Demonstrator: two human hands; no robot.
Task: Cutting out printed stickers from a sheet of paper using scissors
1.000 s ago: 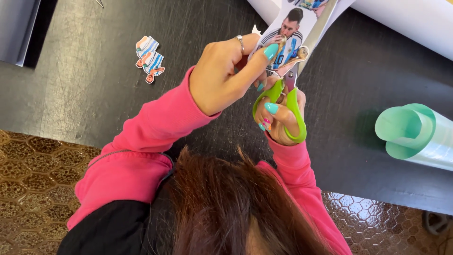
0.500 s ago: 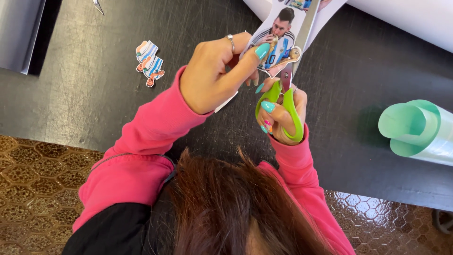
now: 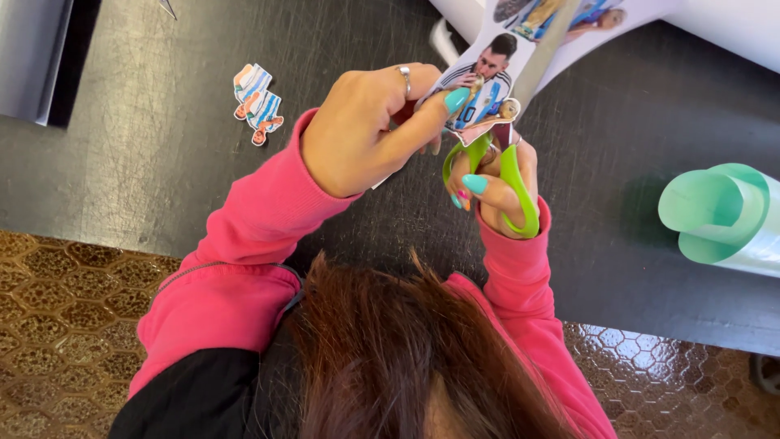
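Note:
My left hand (image 3: 366, 134), ring on one finger and teal nails, pinches a printed paper sheet (image 3: 487, 77) showing a figure in a blue-and-white striped shirt. My right hand (image 3: 491, 183) has its fingers through the green handles of a pair of scissors (image 3: 508, 175), whose blades point up into the sheet's lower edge. Both arms wear pink sleeves. The blade tips are hidden behind the paper and fingers.
A small cut-out of a striped-shirt figure (image 3: 257, 102) lies on the dark table (image 3: 162, 162) to the left. A rolled mint-green sheet (image 3: 719, 215) lies at the right. White paper (image 3: 715, 20) covers the top right. A grey panel (image 3: 32, 57) sits at the far left. Patterned floor below the table edge.
The two hands have shifted slightly down and right with the sheet; the left hand has turned a little on the paper while the scissors stay at its edge.

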